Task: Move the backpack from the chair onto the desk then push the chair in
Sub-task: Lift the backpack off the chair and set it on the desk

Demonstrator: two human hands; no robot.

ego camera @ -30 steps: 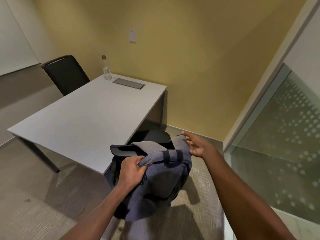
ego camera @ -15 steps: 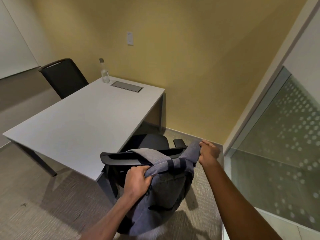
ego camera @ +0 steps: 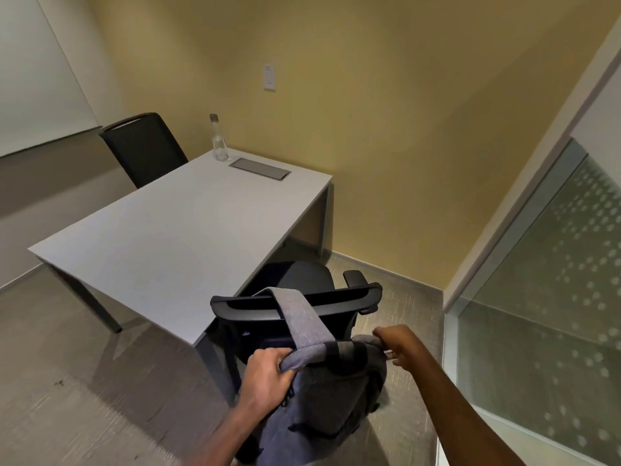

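Note:
A grey backpack (ego camera: 322, 408) hangs behind the back of a black office chair (ego camera: 295, 302), low in the view, with one grey strap looped over the chair's top rail. My left hand (ego camera: 265, 373) is closed on the top left of the backpack. My right hand (ego camera: 398, 344) grips its top right corner. The chair stands at the near right corner of a white desk (ego camera: 168, 237), its seat partly under the desk edge.
A clear bottle (ego camera: 219, 142) and a grey cable hatch (ego camera: 260, 168) sit at the desk's far end. A second black chair (ego camera: 144, 148) stands behind the desk on the left. A frosted glass wall (ego camera: 544, 280) runs along the right, close to my right arm.
The backpack has come toward me and lower, off the chair's back, with one strap still trailing over the rail. Both hands have kept their hold. The view has pulled back from the desk.

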